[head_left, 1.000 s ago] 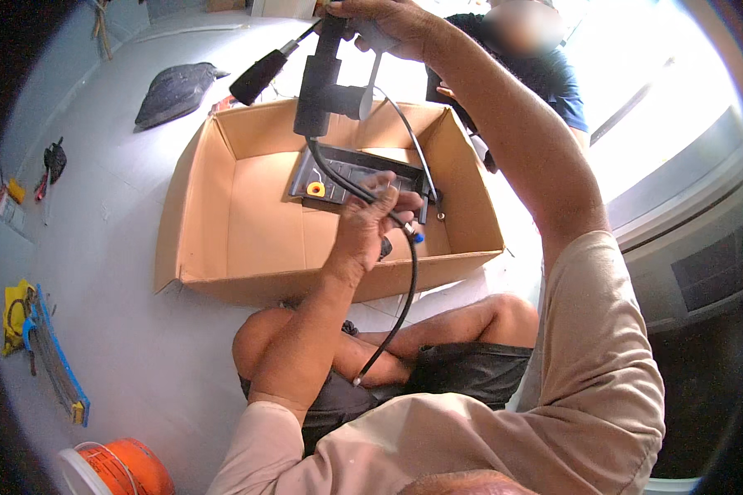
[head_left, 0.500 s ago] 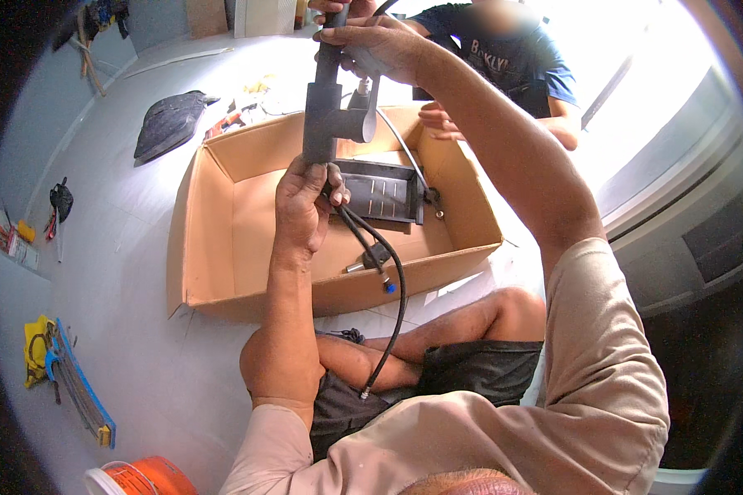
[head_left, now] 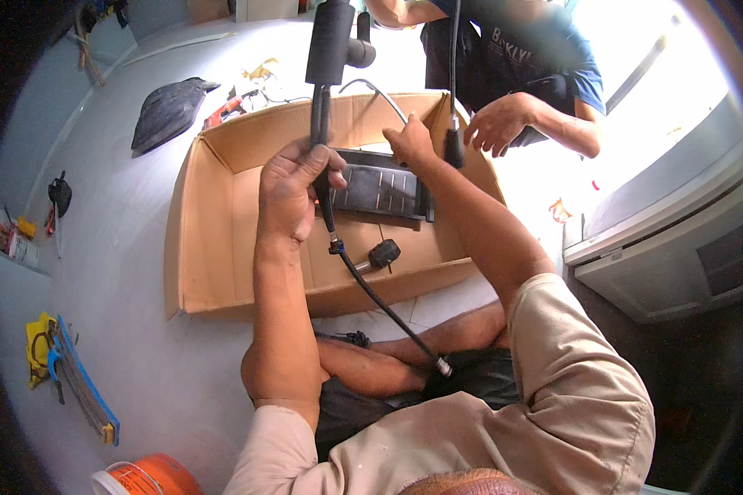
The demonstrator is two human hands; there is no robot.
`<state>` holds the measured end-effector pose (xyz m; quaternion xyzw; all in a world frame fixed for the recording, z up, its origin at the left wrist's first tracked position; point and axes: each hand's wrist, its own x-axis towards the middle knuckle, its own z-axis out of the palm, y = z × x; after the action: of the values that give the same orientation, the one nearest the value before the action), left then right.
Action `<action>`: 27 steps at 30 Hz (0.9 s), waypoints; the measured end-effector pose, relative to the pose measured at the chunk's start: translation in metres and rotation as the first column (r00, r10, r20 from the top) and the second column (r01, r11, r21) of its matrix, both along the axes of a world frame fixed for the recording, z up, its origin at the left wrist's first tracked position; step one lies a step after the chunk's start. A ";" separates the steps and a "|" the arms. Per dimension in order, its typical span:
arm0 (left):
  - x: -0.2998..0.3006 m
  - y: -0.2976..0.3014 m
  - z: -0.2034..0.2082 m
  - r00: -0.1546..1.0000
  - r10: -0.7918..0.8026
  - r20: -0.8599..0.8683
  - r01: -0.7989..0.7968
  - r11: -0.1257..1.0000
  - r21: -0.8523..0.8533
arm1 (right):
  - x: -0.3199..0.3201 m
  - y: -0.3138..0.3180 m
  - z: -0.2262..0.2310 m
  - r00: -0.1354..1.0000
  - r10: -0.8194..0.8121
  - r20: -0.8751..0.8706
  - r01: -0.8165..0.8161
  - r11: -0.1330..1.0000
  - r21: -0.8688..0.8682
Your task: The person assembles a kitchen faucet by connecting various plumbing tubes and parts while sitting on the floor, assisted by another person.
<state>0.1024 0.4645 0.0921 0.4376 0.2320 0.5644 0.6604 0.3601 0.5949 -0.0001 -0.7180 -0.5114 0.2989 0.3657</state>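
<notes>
A black kitchen faucet point(head_left: 330, 45) is held up over the cardboard box, its top cut off by the upper edge of the view. My left hand point(head_left: 293, 181) is closed around the black hoses point(head_left: 321, 115) just below its body. One hose runs down across my legs to a metal end fitting. Over the box's far right part, my right hand point(head_left: 409, 144) is closed on a thin grey hose point(head_left: 371, 88). Close by, a black cylindrical piece point(head_left: 454, 144) hangs on a dark hose. Inside the box lie a slotted black tray point(head_left: 376, 190) and a black-headed fitting point(head_left: 384, 254).
The open cardboard box point(head_left: 206, 272) stands before my crossed legs. Across it crouches a co-worker point(head_left: 512, 62), one hand point(head_left: 504, 120) beside the hanging piece. A black bag point(head_left: 171, 111), a blue hacksaw point(head_left: 87, 379) and an orange bucket point(head_left: 153, 477) are on the left; a cabinet point(head_left: 669, 272) is right.
The faucet has moved up, and my left hand now grips its hoses lower down. My right hand has left the faucet's top and come down to the grey hose. The cylindrical piece now hangs in view.
</notes>
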 end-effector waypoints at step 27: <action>-0.001 -0.031 -0.003 0.953 -0.301 0.000 0.300 0.949 -0.102 | 0.059 -0.212 0.068 0.674 0.119 -0.729 -0.141 0.989 0.031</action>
<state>0.1013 0.4339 0.0892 0.4385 0.1961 0.4414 0.7580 0.4192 0.3832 0.0681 -0.5067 -0.3696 0.5918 0.5064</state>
